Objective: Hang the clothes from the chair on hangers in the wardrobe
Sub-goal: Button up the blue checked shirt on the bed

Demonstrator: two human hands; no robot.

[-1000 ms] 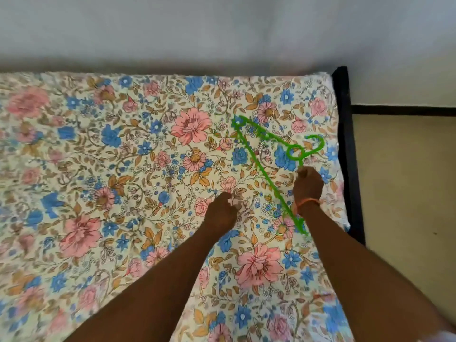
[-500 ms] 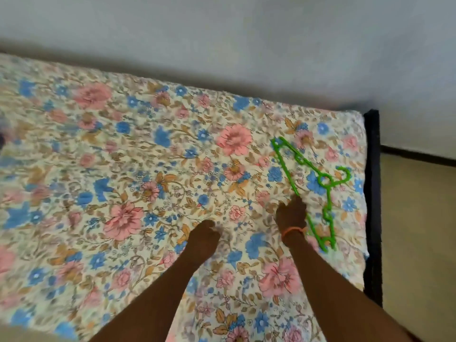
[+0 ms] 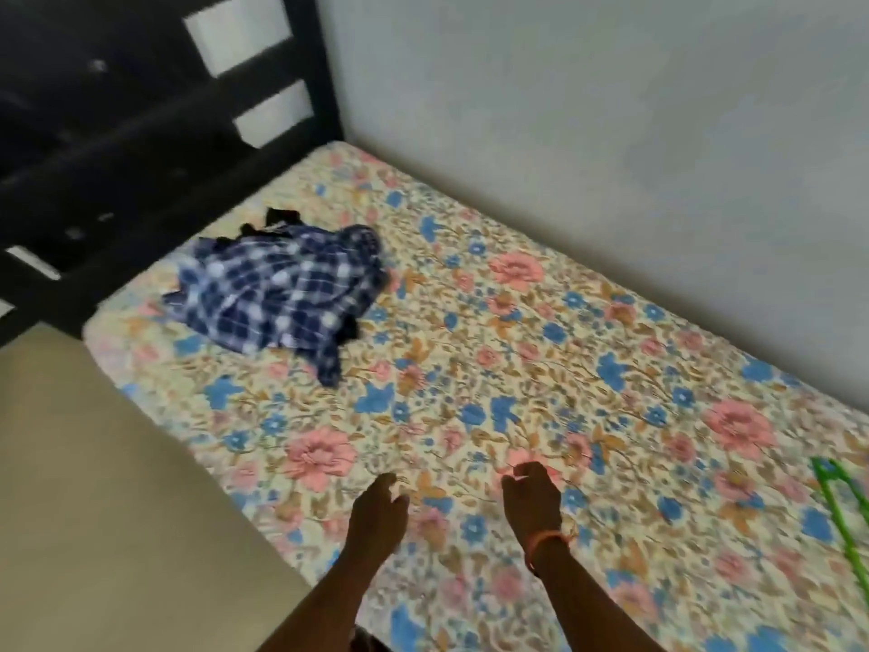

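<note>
A bed (image 3: 611, 369) covered with a flowered sheet is seen from above, set against a pale wall (image 3: 588, 110). At its far left end a dark headboard (image 3: 155, 134) with pale openings is seen, blurred by camera motion.

A blue and white checked shirt (image 3: 277, 294) lies crumpled on the bed near the headboard. Something dark shows at its upper edge and under its right side; what it is cannot be told.

At the right edge of the view a green hanger (image 3: 846, 524) lies flat on the bed, only partly in view. It is well apart from the shirt.

Both hands are held over the near part of the bed, between shirt and hanger, and neither holds anything. The left hand (image 3: 378, 508) is seen with fingers loosely curled and thumb set apart. The right hand (image 3: 531, 496) is likewise loosely curled and empty; an orange band (image 3: 545, 541) is worn on its wrist. The hands are apart from each other, and both are well apart from the shirt and from the hanger. Whether they touch the sheet cannot be told.

To the left of the bed a beige floor (image 3: 94, 487) is seen.
</note>
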